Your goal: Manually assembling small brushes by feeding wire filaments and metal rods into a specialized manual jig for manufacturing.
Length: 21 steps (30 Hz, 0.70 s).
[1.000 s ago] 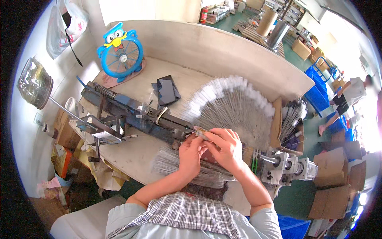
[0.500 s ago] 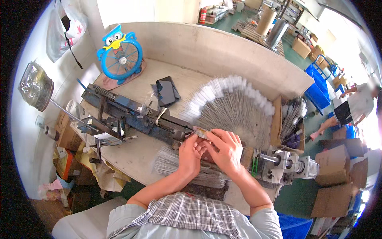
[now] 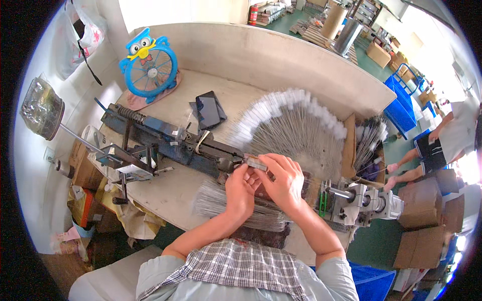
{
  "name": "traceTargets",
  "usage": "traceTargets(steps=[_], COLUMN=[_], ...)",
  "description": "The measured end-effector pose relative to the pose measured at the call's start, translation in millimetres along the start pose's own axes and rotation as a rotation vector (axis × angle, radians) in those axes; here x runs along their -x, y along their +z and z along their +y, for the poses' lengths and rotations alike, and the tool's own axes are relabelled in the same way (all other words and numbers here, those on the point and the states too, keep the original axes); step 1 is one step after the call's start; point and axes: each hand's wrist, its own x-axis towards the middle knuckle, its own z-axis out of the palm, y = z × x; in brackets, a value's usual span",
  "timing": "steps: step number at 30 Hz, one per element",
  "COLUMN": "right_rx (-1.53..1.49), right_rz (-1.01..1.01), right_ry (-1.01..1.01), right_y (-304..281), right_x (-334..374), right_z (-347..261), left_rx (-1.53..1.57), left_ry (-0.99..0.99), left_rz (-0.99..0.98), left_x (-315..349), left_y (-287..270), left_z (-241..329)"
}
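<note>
Strong white glare washes out the right side (fisheye distortion bows the long beige desk partition (image 3: 281,57)), while black, noise-speckled vignetting swallows the corners.

A beige table (image 3: 160,195) bears white-tipped wires (image 3: 301,133) and a machine (image 3: 161,144).

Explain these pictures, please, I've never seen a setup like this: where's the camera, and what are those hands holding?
These are a person's bare hands, seen from above by a wide fisheye camera worn on the head, which bends straight edges. The right hand pinches a small grey rectangular piece; the left hand is close beside it, its exact grip unclear. Both are at the right-hand end of a long blue-black metal machine on a pale flat worktop. Beyond them lies a fan of thin grey strands with white ends; nearer the person, a bundle of thin grey strands.
</note>
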Motion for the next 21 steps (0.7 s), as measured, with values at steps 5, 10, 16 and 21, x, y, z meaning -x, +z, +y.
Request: traceTargets(steps=[5, 10, 16, 21], right_rx=[0.051, 0.056, 0.056, 0.083], right_rz=[0.035, 0.038, 0.000, -0.021], right_ry=[-0.033, -0.053, -0.051, -0.020], right_y=[-10, -7, -12, -25], right_x=[1, 5, 4, 0], right_z=[0, 6, 5, -4], left_rx=[-0.035, -0.128, -0.128, -0.094], left_ry=[0.023, 0.092, 0.079, 0.026], left_rz=[-0.019, -0.005, -0.030, -0.009], left_x=[-1, -1, -1, 2], left_y=[2, 4, 6, 9], left_z=[0, -3, -4, 4])
